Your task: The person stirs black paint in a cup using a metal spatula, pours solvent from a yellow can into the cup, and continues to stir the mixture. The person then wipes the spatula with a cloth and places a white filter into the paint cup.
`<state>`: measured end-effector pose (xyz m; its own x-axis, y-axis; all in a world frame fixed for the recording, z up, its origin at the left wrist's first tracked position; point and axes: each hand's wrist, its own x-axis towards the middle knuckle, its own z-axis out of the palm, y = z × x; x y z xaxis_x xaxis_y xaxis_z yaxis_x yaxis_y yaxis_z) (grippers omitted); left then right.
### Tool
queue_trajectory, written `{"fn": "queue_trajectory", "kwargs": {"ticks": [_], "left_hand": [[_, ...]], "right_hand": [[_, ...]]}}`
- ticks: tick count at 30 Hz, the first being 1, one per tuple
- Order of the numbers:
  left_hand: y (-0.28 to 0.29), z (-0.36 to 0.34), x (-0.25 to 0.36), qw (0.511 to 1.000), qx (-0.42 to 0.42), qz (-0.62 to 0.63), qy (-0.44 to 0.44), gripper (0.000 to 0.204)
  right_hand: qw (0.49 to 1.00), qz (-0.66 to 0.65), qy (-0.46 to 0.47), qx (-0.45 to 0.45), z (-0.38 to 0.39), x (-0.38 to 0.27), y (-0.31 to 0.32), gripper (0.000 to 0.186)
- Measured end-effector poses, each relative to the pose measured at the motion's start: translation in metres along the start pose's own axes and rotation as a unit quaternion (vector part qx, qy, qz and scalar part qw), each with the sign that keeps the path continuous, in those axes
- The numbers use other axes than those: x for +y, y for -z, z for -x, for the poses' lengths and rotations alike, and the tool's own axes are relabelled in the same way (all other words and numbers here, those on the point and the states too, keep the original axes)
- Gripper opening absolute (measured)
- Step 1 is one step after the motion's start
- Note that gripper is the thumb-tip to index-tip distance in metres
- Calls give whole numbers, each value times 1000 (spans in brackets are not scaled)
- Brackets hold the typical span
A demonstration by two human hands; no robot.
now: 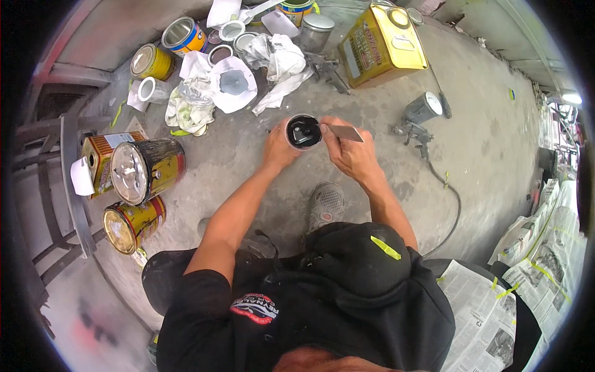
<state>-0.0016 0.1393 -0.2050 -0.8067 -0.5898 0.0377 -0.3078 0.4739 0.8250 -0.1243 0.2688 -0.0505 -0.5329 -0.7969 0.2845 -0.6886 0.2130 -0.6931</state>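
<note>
A round cup (304, 147) with black liquid in it is held up in front of me, its open top toward the camera. My left hand (280, 146) wraps around the cup's left side. My right hand (351, 152) pinches a flat greyish-brown stirring stick (347, 132) at the cup's right rim. One end of the stick reaches over the black liquid; the wide end sticks out to the right above my knuckles. How deep the stick goes into the liquid I cannot tell.
A spray gun (415, 131) with a grey cup and hose lies at right. A yellow rectangular can (381, 46) stands at the back beside another spray gun (328, 71). Crumpled rags (276, 65) and cups lie back left. Paint-stained cans (164, 167) stand left; newspaper-masked panels (477, 310) are at lower right.
</note>
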Motion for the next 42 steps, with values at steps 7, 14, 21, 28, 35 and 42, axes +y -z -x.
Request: {"fn": "queue_trajectory", "kwargs": {"ticks": [7, 14, 21, 28, 35, 42], "left_hand": [[1, -2, 10, 999, -13, 14, 34, 61], [-4, -2, -3, 999, 4, 42, 2, 68], [-2, -2, 5, 999, -2, 45, 11, 65], [-1, 0, 1, 999, -10, 21, 37, 65], [-3, -2, 4, 1000, -1, 23, 12, 66], [-3, 0, 0, 1000, 8, 20, 8, 66]], "right_hand": [[998, -5, -44, -51, 5, 2, -13, 13], [997, 47, -52, 25, 2, 5, -5, 13], [997, -38, -70, 13, 4, 3, -17, 14], [997, 48, -55, -26, -2, 3, -4, 15], [995, -59, -71, -37, 9, 9, -24, 18], [998, -1, -66, -24, 2, 20, -15, 18]]}}
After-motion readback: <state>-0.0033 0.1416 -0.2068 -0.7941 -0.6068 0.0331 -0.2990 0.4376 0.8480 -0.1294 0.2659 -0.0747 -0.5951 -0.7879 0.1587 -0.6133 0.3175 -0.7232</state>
